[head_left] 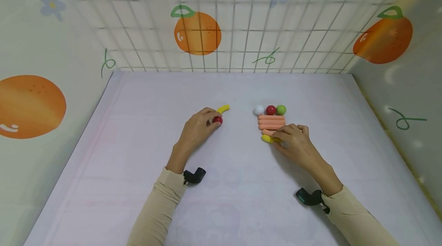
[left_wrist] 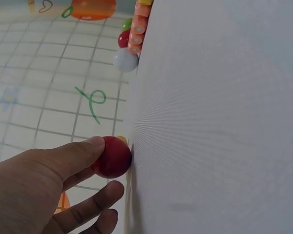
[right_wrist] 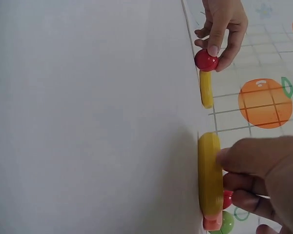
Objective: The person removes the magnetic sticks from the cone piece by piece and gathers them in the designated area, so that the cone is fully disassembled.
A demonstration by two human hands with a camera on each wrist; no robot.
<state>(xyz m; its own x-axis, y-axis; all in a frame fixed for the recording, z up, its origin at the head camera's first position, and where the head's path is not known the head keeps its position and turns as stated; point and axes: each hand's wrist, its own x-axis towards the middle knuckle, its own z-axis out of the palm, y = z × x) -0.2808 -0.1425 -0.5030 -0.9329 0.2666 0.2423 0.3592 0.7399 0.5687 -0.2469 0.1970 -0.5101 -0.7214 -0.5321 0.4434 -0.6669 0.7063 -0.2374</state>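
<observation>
My left hand (head_left: pixel 197 129) pinches a glossy red ball (left_wrist: pixel 112 158) between thumb and fingers, down at the tabletop. Just beyond that ball lies a small curved yellow toy banana (head_left: pixel 224 108). On the other side, my right hand (head_left: pixel 297 147) pinches a second yellow toy banana (right_wrist: pixel 210 173), its far part covered by the fingers in the head view. This banana lies along the near side of a row of pink sticks (head_left: pixel 271 122), which lie side by side. Behind the sticks sit a white ball (head_left: pixel 259 110), another red ball (head_left: pixel 271 110) and a green ball (head_left: pixel 281 109).
A pale cloth covers the table (head_left: pixel 138 200). A white grid panel (head_left: pixel 238 38) behind a sheer printed curtain stands along the back edge, with printed sheets at both sides. Small black cameras are strapped at the left wrist (head_left: pixel 195 176) and right wrist (head_left: pixel 309 197).
</observation>
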